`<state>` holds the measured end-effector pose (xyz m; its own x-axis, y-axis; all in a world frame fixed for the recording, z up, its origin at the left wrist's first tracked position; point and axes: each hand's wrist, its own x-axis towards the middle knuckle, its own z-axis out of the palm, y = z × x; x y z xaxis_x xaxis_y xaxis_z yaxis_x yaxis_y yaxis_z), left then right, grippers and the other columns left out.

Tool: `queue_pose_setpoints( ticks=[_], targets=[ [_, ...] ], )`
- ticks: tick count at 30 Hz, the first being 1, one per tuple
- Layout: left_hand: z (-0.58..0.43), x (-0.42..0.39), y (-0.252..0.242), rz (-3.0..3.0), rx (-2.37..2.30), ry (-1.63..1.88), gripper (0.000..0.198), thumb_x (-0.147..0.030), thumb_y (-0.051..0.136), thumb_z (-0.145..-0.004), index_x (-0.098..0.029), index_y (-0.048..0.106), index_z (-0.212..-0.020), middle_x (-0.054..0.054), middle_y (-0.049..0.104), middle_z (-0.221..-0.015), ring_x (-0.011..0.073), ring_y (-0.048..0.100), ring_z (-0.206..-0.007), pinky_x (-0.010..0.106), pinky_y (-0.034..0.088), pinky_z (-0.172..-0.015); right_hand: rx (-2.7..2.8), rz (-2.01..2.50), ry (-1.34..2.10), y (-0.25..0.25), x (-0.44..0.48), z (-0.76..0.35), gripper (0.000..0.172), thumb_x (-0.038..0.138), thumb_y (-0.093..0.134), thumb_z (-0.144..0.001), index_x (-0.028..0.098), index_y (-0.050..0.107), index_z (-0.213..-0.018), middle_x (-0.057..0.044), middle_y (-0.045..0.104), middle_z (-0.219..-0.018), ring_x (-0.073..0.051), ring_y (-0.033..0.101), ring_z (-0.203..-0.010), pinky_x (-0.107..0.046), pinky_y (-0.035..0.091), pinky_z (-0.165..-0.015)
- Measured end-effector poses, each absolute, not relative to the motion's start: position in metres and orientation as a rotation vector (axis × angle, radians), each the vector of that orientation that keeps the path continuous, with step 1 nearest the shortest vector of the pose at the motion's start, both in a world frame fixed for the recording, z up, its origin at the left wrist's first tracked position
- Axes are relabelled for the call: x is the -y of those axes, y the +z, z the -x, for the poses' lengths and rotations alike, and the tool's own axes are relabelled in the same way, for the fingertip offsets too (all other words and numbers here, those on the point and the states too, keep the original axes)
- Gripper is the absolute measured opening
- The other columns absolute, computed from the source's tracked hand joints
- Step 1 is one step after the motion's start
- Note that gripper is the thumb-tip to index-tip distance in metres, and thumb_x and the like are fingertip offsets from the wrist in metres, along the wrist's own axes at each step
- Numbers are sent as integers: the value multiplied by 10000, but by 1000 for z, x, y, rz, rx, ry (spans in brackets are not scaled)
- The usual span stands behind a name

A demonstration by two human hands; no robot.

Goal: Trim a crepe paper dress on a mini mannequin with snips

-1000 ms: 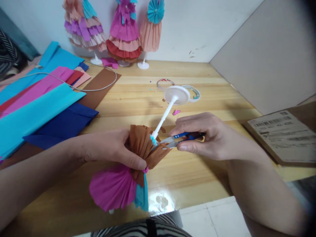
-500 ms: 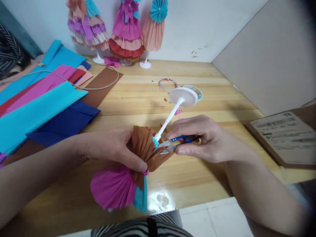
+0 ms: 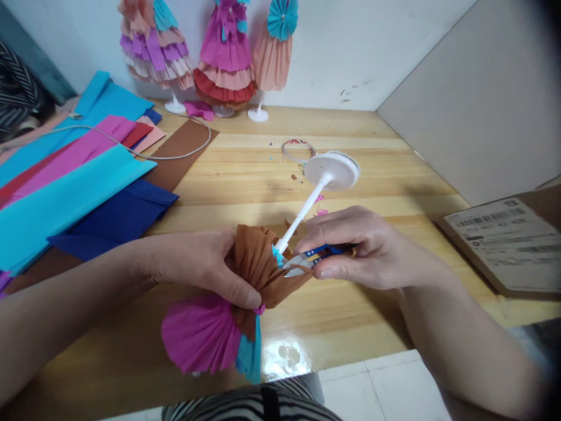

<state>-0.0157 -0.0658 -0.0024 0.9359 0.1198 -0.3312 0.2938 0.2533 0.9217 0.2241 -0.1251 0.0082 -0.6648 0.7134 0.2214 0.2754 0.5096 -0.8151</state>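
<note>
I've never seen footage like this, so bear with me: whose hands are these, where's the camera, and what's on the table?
No machine here: a person works with two bare hands, and the single camera sits on their head, looking forward and down. The left hand grips a paper dress of brown, pink and teal pleats, mounted on a white stand that points away from them. The right hand holds small blue-handled snips, blades at the brown paper beside the stem. On the wooden table lie coloured paper sheets at the left, a white cable, a tape ring and a labelled cardboard box at the right. Three finished paper dresses stand by the back wall.
</note>
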Motion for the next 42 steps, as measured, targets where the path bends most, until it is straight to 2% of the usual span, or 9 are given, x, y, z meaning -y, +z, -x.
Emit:
queue_pose_setpoints(
  ticks=[13,19,25,33,37,42],
  targets=[
    [15,66,-3,-1200,-334,-140,198,-177,766,-698,-174,624,-837,-38,635,-739,102,591,-660,186,487,-634,2200,811,1101,9,125,-224,304,369,604,-898,91,699,-977,-120,717,-873,-147,659,-791,-246,517,-713],
    [16,66,-5,-1205,-327,-129,201,-195,766,-702,-175,627,-846,-37,637,-741,102,588,-642,193,480,-615,2181,814,1126,8,125,-224,303,350,626,-886,65,701,-958,-125,712,-841,-146,655,-756,-243,515,-682],
    [16,66,-6,-1203,-333,-142,202,-225,750,-734,-181,617,-879,-36,633,-787,90,567,-691,175,472,-632,2153,788,1127,8,125,-222,234,279,645,-877,73,703,-972,-141,727,-908,-157,680,-825,-244,533,-737],
    [13,65,-3,-1227,-307,-81,256,-171,772,-674,-165,605,-869,-29,611,-760,100,557,-675,195,467,-641,2119,774,1100,4,123,-224,235,301,655,-869,84,701,-946,-110,718,-863,-132,676,-772,-201,529,-702],
    [13,64,-2,-1230,-313,-96,304,-205,740,-712,-171,597,-978,-15,611,-807,119,558,-709,213,464,-651,2102,753,1140,4,124,-225,250,309,656,-868,86,697,-974,-113,721,-917,-130,675,-801,-190,520,-715],
    [13,64,-4,-1253,-295,-119,271,-230,726,-724,-150,617,-958,3,610,-810,130,560,-728,223,462,-653,2163,797,1065,3,125,-225,246,322,654,-868,94,689,-953,-111,712,-866,-138,670,-758,-208,520,-681]
  ],
)
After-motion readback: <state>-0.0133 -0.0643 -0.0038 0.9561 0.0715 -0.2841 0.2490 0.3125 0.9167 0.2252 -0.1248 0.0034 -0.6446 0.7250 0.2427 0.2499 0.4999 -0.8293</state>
